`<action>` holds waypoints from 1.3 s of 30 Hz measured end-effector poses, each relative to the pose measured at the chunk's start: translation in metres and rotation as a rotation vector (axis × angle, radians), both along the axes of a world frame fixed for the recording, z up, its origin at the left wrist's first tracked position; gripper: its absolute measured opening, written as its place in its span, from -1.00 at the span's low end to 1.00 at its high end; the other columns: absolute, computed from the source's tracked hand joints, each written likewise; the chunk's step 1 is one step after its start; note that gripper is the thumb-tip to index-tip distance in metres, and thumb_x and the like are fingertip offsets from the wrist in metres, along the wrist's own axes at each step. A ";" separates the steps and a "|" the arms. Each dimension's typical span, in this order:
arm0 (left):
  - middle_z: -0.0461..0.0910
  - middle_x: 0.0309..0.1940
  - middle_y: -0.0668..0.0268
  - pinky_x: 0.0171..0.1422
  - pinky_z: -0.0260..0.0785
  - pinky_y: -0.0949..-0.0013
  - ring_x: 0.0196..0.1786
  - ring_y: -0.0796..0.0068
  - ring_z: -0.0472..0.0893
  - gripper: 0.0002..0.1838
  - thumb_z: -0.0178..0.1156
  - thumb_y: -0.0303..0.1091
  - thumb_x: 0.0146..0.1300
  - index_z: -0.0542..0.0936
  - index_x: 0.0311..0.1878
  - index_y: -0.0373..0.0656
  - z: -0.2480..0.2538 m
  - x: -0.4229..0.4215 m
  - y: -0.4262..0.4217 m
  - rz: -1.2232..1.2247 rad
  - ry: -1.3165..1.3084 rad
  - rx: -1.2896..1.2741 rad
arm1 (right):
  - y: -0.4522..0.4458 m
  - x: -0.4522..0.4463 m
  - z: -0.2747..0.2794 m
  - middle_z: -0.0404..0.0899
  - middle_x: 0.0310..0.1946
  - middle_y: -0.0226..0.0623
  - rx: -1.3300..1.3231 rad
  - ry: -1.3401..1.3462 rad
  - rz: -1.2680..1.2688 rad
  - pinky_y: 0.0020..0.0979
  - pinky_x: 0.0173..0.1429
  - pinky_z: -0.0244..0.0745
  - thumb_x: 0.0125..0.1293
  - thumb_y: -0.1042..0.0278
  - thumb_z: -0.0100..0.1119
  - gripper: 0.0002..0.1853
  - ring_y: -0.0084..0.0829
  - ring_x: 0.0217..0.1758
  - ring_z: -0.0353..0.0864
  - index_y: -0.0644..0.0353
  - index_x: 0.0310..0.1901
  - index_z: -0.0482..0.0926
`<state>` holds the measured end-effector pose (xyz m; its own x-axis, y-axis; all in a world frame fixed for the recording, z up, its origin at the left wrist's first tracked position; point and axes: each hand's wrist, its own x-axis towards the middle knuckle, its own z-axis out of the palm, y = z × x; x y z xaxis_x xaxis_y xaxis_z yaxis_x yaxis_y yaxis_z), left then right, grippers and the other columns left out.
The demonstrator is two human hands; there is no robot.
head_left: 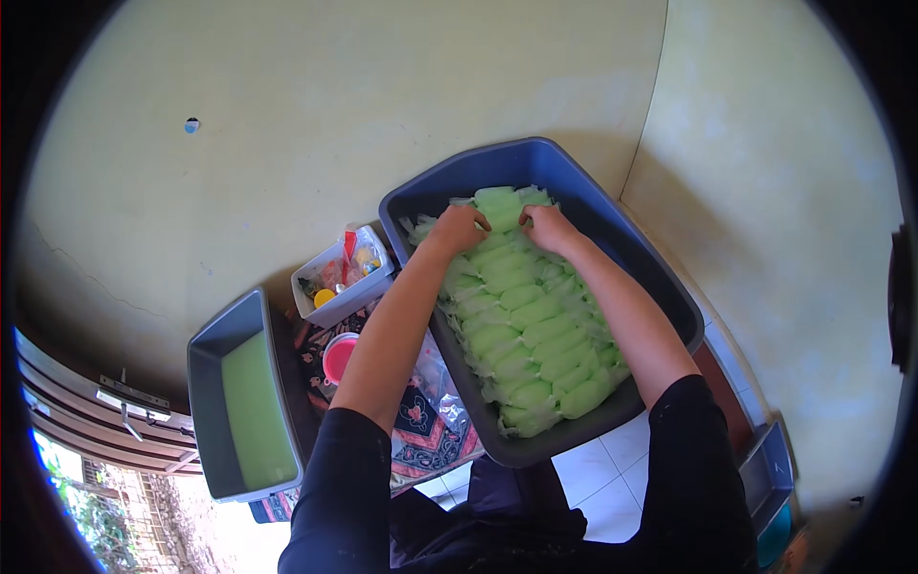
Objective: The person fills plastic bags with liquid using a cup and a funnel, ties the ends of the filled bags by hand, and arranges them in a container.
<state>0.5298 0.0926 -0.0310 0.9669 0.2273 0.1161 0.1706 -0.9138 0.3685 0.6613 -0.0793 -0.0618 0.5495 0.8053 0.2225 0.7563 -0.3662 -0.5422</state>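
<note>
Pale walls (363, 77) back our left hand (461, 230) and right hand (552, 230), both curled at the green-filled bags (498, 206) near the far end inside the grey tub (612, 215), their undersides too hidden for us to tell whether they grasp any, while our left forearm (402, 325) covers part of the patterned cloth (416, 413).

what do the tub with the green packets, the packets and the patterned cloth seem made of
Tub: probably moulded plastic, satin, from its smooth walls and rounded rim.
Packets: likely thin clear plastic, glossy, with crinkled see-through ends.
Patterned cloth: perhaps matte printed fabric; the weave is too small to see.
</note>
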 end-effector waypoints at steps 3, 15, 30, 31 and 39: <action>0.68 -0.28 0.06 0.07 0.48 0.23 -0.13 0.15 0.66 -0.71 0.33 -0.26 -0.01 0.72 -0.18 -0.08 0.000 0.001 0.003 -0.038 0.035 -0.054 | -0.004 -0.005 0.005 0.63 -0.26 0.04 -0.053 0.007 -0.014 -0.17 0.00 0.51 0.12 0.43 0.17 -0.76 -0.02 -0.13 0.63 0.20 -0.14 0.61; 0.64 -0.16 0.02 0.09 0.45 0.23 -0.07 0.09 0.63 -0.67 0.24 -0.25 0.10 0.67 -0.04 -0.09 -0.008 0.001 0.005 -0.111 0.105 0.016 | -0.007 -0.014 0.003 0.58 -0.11 0.12 -0.126 -0.098 0.066 -0.16 0.12 0.47 0.06 0.60 0.01 -0.64 0.00 -0.01 0.58 0.36 -0.04 0.54; 0.67 -0.47 0.15 -0.24 0.50 0.26 -0.38 0.21 0.67 -0.86 0.26 -0.34 0.14 0.69 -0.30 -0.17 0.042 -0.085 -0.052 0.121 -0.457 -0.040 | -0.010 -0.038 0.044 0.63 -0.19 0.07 -0.425 -0.195 -0.081 -0.12 -0.08 0.58 0.06 0.41 0.11 -0.77 -0.05 -0.11 0.65 0.35 -0.29 0.63; 0.67 -0.48 0.15 -0.27 0.49 0.26 -0.39 0.23 0.68 -0.87 0.27 -0.36 0.14 0.68 -0.30 -0.21 0.042 -0.093 -0.056 0.073 -0.523 -0.103 | -0.011 -0.037 0.046 0.65 -0.21 0.02 -0.443 -0.188 -0.103 -0.14 -0.09 0.59 0.05 0.43 0.08 -0.76 -0.07 -0.13 0.67 0.32 -0.27 0.65; 0.67 -0.34 0.16 0.06 0.43 0.26 -0.20 0.21 0.66 -0.91 0.25 -0.45 0.14 0.66 -0.29 -0.21 0.029 -0.167 -0.089 0.052 -0.513 -0.217 | -0.011 -0.041 0.055 0.65 -0.15 -0.05 -0.543 -0.165 -0.031 -0.17 -0.05 0.58 0.04 0.36 0.07 -0.71 -0.10 -0.09 0.66 0.28 -0.22 0.66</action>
<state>0.3627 0.0038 -0.0019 0.7855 0.3445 0.5141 -0.0374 -0.8028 0.5951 0.6208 -0.0906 -0.0068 0.5678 0.8121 -0.1346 0.7994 -0.5830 -0.1453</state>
